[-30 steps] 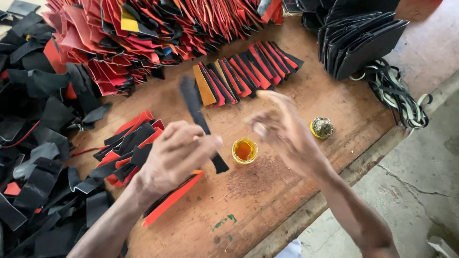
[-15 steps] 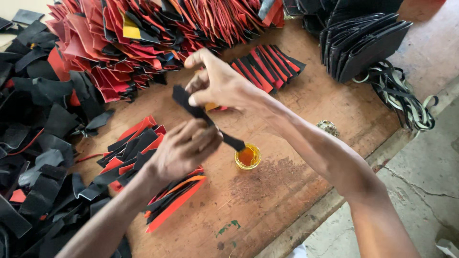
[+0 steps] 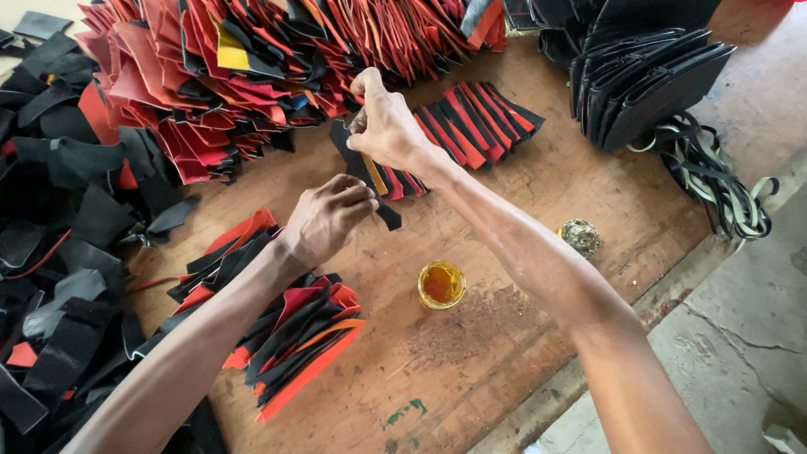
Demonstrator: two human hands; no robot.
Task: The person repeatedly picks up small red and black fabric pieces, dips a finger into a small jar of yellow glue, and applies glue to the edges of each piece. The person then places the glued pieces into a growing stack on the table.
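My left hand pinches the lower part of a narrow black strip, which runs up and away from me over the wooden board. My right hand has its fingers closed at the strip's upper end, thumb raised. Whether it also holds a small tool is hidden by the fingers. Below the hands a small round tin of amber glue stands open on the board. A fanned stack of red and black strips lies under my left forearm.
A row of laid-out red, black and orange strips sits beyond my right hand. A big heap of red and black pieces fills the back. Black scraps lie left, black folded stacks and striped straps right, and a small lid lies near the edge.
My right hand went from beside the glue tin up to the strip's top end. Both hands with the strip shifted farther from me, away from the tin.
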